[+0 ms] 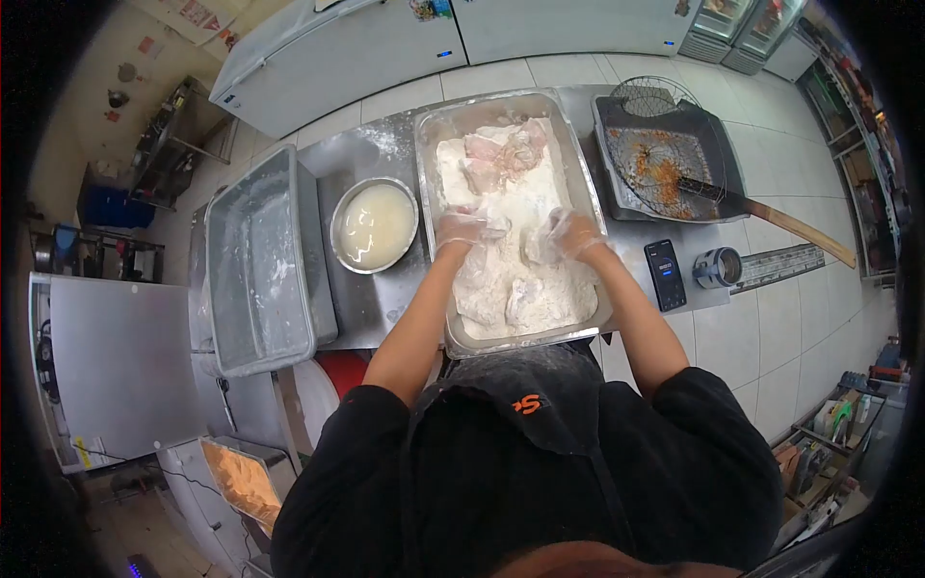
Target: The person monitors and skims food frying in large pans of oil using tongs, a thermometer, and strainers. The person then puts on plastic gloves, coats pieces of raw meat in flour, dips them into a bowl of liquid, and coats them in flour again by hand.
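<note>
A deep steel tray [428, 125] of white flour [515, 197] lies in front of me. Pinkish pieces of raw meat [501, 154], probably chicken, rest on the flour at its far end. At the near end sits a flour-coated piece [528, 301]. My left hand [466, 229], in a clear plastic glove, is over the left side of the tray with its fingers stretched inward, touching the flour. My right hand [570, 234], gloved likewise, is at the right side, fingers curled at a floured lump [536, 247]. Flour and glove partly hide its grip.
Left of the tray are a bowl of milky liquid [376, 228] and a grey plastic tub [222, 289]. To the right stand a dark bin [732, 173] with a wood-handled wire strainer [785, 223], a phone [665, 275] and a metal can [717, 268].
</note>
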Available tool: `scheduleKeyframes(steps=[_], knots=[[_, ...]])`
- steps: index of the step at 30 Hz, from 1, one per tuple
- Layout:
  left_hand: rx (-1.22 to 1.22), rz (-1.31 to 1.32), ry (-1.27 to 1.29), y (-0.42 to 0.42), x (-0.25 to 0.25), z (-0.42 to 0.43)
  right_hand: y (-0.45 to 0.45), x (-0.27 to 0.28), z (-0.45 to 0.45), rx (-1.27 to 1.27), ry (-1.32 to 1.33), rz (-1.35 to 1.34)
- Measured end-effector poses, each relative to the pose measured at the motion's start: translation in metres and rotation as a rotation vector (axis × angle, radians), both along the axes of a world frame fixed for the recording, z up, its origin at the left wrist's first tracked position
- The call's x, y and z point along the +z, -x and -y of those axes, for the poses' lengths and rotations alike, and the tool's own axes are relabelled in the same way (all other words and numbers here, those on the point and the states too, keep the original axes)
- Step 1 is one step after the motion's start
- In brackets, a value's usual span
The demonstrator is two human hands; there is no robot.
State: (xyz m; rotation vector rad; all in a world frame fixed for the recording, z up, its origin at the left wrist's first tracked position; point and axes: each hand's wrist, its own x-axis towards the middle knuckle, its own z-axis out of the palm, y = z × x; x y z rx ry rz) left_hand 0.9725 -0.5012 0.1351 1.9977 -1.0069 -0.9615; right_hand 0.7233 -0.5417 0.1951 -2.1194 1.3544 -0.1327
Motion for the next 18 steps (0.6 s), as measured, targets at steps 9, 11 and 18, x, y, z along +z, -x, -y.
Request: scheduleKeyframes(steps=[9,11,18], knots=[[-0.144,0.244,0.199,0.031,0.089,-0.015,-0.013,0.006,0.003,-0.161,0.147,0.5],[-0.11,0.195,0.149,0.026,0.112,-0.021,-0.007,0.029,0.001,-0.409,-0.324,0.717],[-0.192,0.174,0.175,-0.008,0.138,-0.035,-0.025,0.099,0.0,-0.134,-0.217,0.302]])
